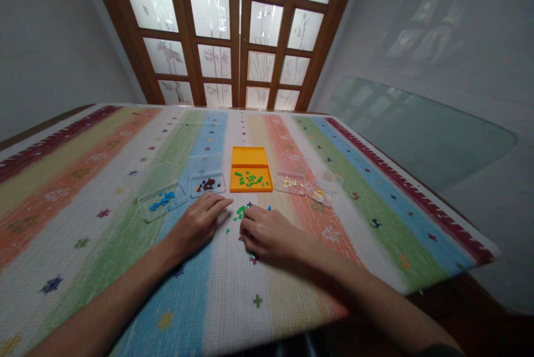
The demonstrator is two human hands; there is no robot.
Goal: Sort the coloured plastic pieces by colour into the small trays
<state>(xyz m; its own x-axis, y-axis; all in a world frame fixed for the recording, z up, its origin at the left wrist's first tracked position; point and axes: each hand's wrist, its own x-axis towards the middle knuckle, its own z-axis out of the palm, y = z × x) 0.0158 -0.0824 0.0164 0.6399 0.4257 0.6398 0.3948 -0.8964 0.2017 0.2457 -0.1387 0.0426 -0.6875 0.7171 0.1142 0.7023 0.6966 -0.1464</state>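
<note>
My left hand lies flat on the striped tablecloth with its fingers stretched toward a few loose green beads. My right hand rests beside it, fingers curled down over the cloth near those beads; what it holds, if anything, is hidden. Just beyond the hands stands an open orange box with green beads in it.
Clear boxes line up across the table: one with blue beads, one with dark red beads, one with pale beads, one with yellow and white beads. The table's right edge drops off. A wooden glazed door stands behind.
</note>
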